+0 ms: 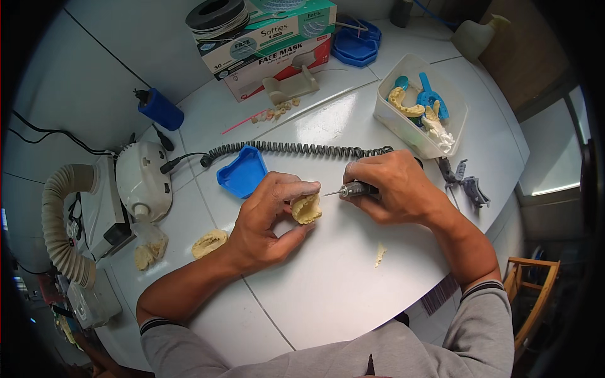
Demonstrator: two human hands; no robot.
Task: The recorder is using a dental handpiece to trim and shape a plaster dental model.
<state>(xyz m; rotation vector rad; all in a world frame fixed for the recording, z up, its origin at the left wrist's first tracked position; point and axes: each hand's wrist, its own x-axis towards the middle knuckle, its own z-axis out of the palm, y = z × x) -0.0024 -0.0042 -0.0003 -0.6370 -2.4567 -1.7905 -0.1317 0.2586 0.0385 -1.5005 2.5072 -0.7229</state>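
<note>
Between the thumb and fingers of my left hand (pixel 271 214) is a pale yellow plaster dental model (pixel 307 209), held up over the white table. My right hand (pixel 391 189) grips a dark rotary handpiece (pixel 359 189) like a pen. Its thin metal bur points left at the model; whether the tip touches it I cannot tell. A black coiled cord (pixel 296 148) stretches from near the right hand across to a white motor unit (pixel 144 179). Just behind my left hand lies a blue model base mould (pixel 244 172), and another plaster model (pixel 210 243) rests beside my left forearm.
Yellowish shavings (pixel 380 255) lie right of centre. At the back right stands a clear plastic bin (pixel 409 135) with impression trays and models. Mask boxes (pixel 271 63) and blue moulds (pixel 356 47) are at the back. A ribbed hose (pixel 60 220) curves at the left; a grey articulator (pixel 469 186) sits right.
</note>
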